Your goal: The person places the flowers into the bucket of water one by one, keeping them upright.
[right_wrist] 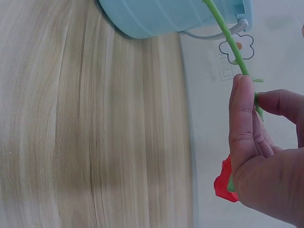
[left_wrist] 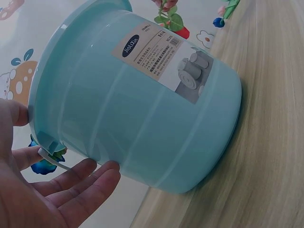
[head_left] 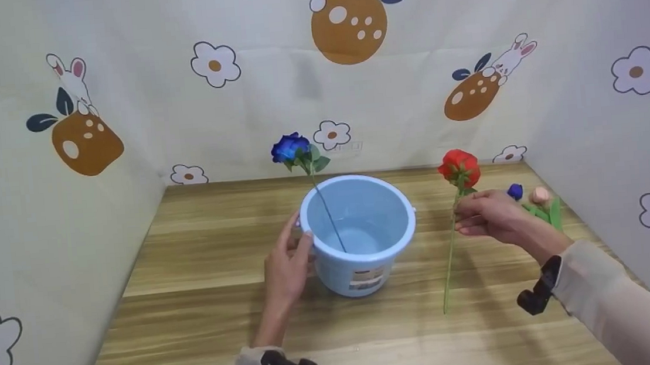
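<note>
A light blue bucket (head_left: 362, 273) stands upright on the wooden table, its label facing front. My left hand (head_left: 287, 268) holds it at the left side, thumb at the rim and fingers against the outer wall by the handle (left_wrist: 52, 160). Inside the bucket leans an artificial blue rose (head_left: 291, 148), its bloom above the far left rim. To the bucket's right, my right hand (head_left: 495, 214) pinches the green stem (right_wrist: 228, 35) of an artificial red rose (head_left: 459, 168) between thumb and fingers. That rose is bloom up, with its stem slanting down toward the front.
Behind my right hand, a small blue flower (head_left: 515, 191) and a pale pink flower (head_left: 540, 195) with green leaves lie at the table's right edge. Patterned cloth walls (head_left: 271, 105) enclose the wooden table (head_left: 209, 334) at the back and sides.
</note>
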A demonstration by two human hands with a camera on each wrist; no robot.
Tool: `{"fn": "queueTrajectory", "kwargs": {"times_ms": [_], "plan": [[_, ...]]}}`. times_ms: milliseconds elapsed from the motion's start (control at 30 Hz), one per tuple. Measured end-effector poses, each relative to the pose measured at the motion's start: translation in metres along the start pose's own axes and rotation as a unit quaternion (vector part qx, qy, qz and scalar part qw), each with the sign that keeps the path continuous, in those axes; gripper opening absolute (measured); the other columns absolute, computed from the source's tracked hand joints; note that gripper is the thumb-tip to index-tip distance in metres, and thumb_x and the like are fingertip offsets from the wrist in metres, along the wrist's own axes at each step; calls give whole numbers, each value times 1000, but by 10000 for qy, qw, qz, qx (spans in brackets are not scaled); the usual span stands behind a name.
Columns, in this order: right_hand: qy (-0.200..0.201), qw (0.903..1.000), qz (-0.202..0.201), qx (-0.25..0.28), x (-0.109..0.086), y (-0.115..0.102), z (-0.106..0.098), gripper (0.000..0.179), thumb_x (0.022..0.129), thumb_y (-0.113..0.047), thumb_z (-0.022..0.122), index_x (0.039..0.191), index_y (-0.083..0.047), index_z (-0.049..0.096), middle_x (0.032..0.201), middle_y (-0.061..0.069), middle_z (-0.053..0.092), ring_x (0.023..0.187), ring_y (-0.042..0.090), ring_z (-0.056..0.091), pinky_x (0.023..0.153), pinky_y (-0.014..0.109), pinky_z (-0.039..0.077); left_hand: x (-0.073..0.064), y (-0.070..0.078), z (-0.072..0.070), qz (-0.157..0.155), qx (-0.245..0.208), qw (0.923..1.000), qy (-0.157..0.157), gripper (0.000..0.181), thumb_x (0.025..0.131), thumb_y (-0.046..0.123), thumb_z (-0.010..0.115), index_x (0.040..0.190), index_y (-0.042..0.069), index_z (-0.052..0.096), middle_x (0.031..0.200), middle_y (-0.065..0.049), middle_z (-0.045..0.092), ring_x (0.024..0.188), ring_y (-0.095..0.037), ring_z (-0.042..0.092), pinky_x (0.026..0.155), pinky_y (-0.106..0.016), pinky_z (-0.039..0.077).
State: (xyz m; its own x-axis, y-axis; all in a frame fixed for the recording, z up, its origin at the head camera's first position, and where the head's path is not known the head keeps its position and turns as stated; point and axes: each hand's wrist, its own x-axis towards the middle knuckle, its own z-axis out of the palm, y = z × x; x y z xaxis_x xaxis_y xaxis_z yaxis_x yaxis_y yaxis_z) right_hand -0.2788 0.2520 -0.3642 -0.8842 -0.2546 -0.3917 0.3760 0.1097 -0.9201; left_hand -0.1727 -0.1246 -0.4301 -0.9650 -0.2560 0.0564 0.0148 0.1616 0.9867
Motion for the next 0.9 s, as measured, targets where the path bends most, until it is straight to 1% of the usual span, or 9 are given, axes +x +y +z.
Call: {"fn": "queueTrajectory", "kwargs": {"times_ms": [200, 300, 433, 733, 900], "plan": [[-8, 10000, -50, 27, 0, -2, 3, 20, 104, -6, 58, 91, -6, 73, 77, 5, 75, 69, 14, 77, 71, 26, 65, 0, -2, 0, 122, -108, 9999, 38, 55, 107, 33, 58, 159, 23, 49, 120, -20, 74, 95, -28, 74, 83, -48, 65], [12, 9999, -56, 99, 1, -3, 4, 23, 104, -6, 57, 88, -6, 74, 74, 5, 76, 67, 14, 77, 69, 26, 65, 0, -2, 0, 105, -91, 9999, 23, 54, 107, 35, 58, 159, 24, 49, 122, -20, 74, 97, -27, 74, 84, -47, 65], [-7, 9998, -34, 197, 1, -5, 4, 24, 105, -5, 57, 87, -5, 74, 75, 6, 77, 67, 14, 77, 69, 26, 65, 0, -2, 0, 77, -45, 10000, -10, 54, 107, 37, 57, 160, 26, 48, 124, -20, 73, 101, -28, 73, 86, -47, 65], [-28, 9996, -25, 289, -2, -9, 6, 20, 106, -5, 54, 92, -3, 69, 75, 6, 76, 68, 14, 78, 70, 25, 65, 0, 1, -1, -53, 19, 10000, -60, 55, 107, 40, 56, 161, 32, 45, 134, -16, 69, 107, -28, 71, 91, -48, 63], [-27, 9995, -36, 300, -3, -11, 8, 14, 104, -5, 58, 95, -3, 68, 75, 5, 75, 69, 15, 78, 70, 26, 65, 0, 1, -1, -48, 2, 10000, -63, 56, 107, 40, 57, 161, 32, 45, 135, -17, 69, 108, -28, 71, 92, -49, 63]]}}
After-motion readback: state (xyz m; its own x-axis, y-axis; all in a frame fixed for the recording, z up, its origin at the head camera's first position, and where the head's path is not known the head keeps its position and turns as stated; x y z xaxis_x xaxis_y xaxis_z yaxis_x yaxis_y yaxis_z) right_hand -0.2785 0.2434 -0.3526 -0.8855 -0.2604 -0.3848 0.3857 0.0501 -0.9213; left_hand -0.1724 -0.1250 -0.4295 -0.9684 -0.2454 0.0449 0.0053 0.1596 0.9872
